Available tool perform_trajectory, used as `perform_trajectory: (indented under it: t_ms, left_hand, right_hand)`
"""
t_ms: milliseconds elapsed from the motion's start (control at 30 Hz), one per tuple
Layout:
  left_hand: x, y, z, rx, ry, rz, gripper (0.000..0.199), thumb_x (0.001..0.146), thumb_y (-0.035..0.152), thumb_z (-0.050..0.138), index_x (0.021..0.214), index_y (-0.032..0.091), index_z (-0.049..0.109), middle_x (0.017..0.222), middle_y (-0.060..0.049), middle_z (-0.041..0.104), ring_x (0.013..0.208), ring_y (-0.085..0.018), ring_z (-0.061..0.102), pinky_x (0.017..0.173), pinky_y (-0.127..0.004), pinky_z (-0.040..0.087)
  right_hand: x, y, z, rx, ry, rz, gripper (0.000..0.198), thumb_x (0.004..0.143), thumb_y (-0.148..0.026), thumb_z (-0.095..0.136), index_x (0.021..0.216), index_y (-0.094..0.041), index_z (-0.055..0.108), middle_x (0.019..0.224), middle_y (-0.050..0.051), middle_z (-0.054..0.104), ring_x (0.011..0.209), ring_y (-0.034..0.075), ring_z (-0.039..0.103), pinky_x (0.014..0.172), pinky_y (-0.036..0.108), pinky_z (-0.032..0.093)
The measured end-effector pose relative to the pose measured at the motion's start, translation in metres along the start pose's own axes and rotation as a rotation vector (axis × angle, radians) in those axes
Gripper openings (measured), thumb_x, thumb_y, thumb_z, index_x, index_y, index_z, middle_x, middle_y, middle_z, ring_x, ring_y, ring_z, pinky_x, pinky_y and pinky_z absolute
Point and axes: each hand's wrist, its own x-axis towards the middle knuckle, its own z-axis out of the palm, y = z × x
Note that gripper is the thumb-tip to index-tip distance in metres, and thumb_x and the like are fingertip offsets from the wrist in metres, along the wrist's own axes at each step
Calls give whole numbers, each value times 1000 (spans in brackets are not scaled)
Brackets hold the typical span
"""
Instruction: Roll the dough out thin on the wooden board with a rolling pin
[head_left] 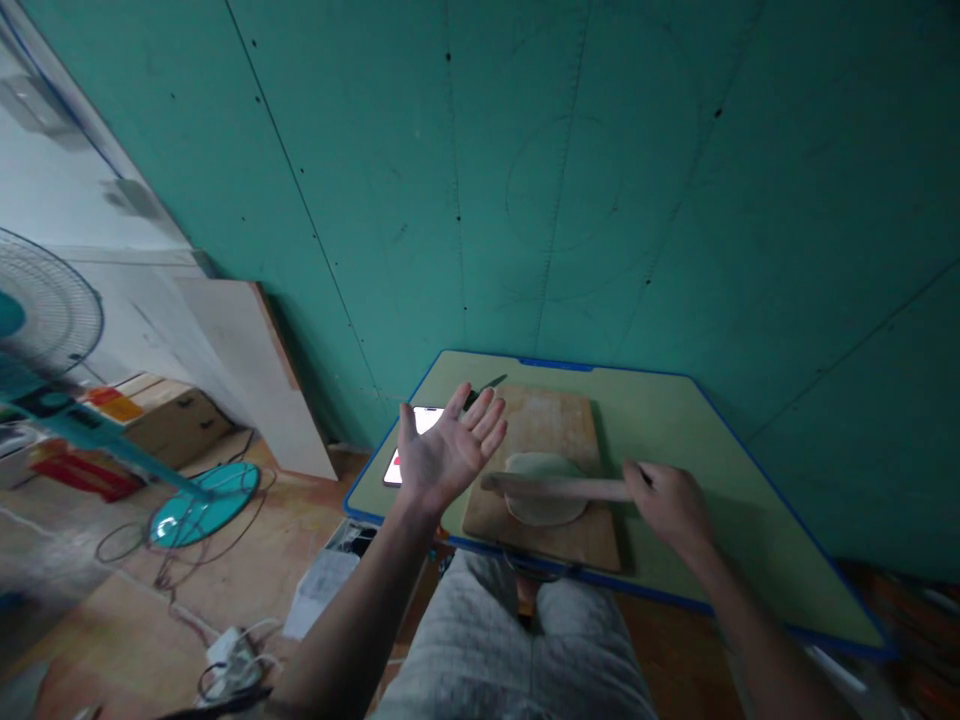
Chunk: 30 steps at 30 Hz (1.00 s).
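Observation:
My left hand (448,455) is raised palm up with its fingers spread, holding nothing, left of the wooden board (551,415). My right hand (671,500) is wrapped round one end of a rolling pin (577,488). The pin lies level across a flat, pale round of dough (551,510) on the board. Partly behind my left hand is a phone with a lit screen (427,418). A knife (491,383) rests beyond my left fingers, its handle partly hidden by them.
The board lies on a small pale-green table (652,400) with a blue rim, against a green wall (600,250). To the left stand a teal fan (202,500) and a leaning panel (262,370). Cables and a power strip (231,660) lie on the floor.

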Motion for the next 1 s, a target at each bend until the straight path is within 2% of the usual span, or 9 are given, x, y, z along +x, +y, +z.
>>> perform_trajectory:
  t_ms: [67,167,267,400,467,533,633,833,1000]
  left_hand:
    - [4,1,-2,14,2,-66,64,95,65,28,79,15,65,82,-9,69,78,-19,69,66,-29,55]
    - [8,1,-7,-4,-65,-153,58,102,45,32,53,17,43,43,3,43,32,-6,41,32,-14,29]
    - [10,0,-11,-19,-145,-175,62,101,51,32,49,18,35,36,8,23,24,-4,17,26,-14,13]
    - [12,-2,-4,104,-185,-216,76,88,79,23,58,16,55,42,1,43,36,-9,43,38,-20,39]
    - [15,-2,-1,192,-156,-177,86,82,85,15,76,16,66,68,-8,65,67,-19,65,62,-30,53]
    - [21,-4,-2,331,-141,-135,92,79,87,9,95,18,68,100,-14,70,103,-27,64,87,-41,51]
    - [33,-12,-13,798,-118,-41,93,81,84,5,107,19,66,119,-15,65,121,-32,54,102,-49,41]
    - [43,-42,-32,2170,-187,262,52,97,56,31,112,17,62,125,-14,59,125,-29,48,108,-46,35]
    - [46,-50,-34,2547,-225,287,45,100,49,34,119,19,60,124,-12,60,122,-29,50,98,-42,43]
  right_hand:
    - [2,-4,4,-28,-22,14,44,87,-40,39,52,-20,57,56,7,62,49,14,46,52,27,26]
    - [4,-11,7,-76,-50,33,43,90,-37,41,59,-19,65,64,9,67,54,14,49,54,27,26]
    - [8,-17,9,-107,-87,54,43,93,-35,41,65,-19,69,71,10,71,58,15,53,55,27,26]
    - [12,-21,10,-137,-123,89,42,95,-35,41,71,-19,72,79,11,73,63,16,57,56,27,26]
    - [13,-21,11,-132,-133,102,42,95,-35,40,74,-19,72,82,12,74,66,16,59,57,27,26]
    - [14,-21,12,-119,-147,111,42,96,-34,39,75,-19,73,84,12,74,68,16,61,57,27,27]
    - [16,-22,12,-100,-163,114,42,97,-35,39,78,-19,73,86,12,74,71,17,62,58,27,28]
    - [21,-27,11,-140,-192,119,43,98,-38,36,85,-20,73,92,11,74,78,19,65,60,27,31]
    - [28,-31,7,-292,-318,45,47,100,-38,30,99,-20,73,103,12,73,91,21,67,67,27,38]
